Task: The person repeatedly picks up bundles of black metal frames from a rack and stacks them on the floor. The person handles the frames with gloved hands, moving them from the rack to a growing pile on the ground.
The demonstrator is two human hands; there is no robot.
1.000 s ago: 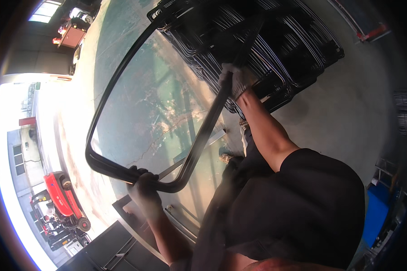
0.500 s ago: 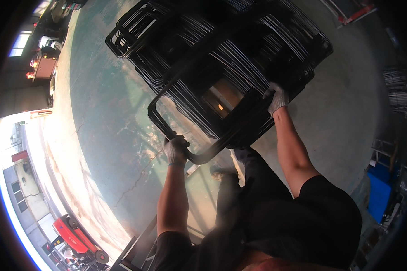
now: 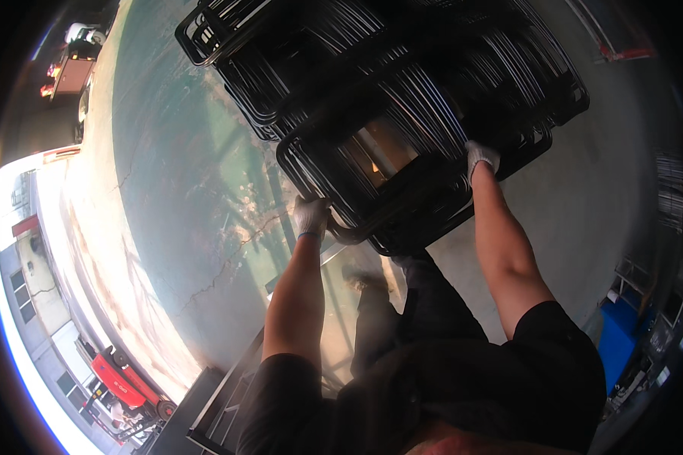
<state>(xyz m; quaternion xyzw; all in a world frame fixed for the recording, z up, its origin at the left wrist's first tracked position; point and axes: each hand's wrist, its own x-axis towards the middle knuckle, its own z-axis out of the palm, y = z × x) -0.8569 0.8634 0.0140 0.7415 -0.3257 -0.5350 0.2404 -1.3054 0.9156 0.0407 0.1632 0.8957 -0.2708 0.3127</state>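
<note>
A large stack of black tubular metal frames (image 3: 432, 98) with rounded corners fills the upper middle, its bars packed in close rows. My left hand (image 3: 311, 215), in a pale knit glove, is closed round the near left part of one black metal frame (image 3: 341, 232), which lies over the near end of the stack. On the right, my gloved right hand (image 3: 481, 158) is closed at the same frame's near right part; dark, crowded bars hide where its fingers end. Through a gap between the bars, a brown surface (image 3: 379, 155) shows.
My legs (image 3: 432, 296) stand right by the stack's near end. A dark metal rack (image 3: 220, 409) is at lower left, close to my left arm. Further off are a red forklift-like vehicle (image 3: 121, 383), a blue box (image 3: 618, 341) and a red-edged rack (image 3: 622, 53).
The held frame has swung right and in against the stack; its left side stood out further before. Both hands have moved right with it, the left one also upward.
</note>
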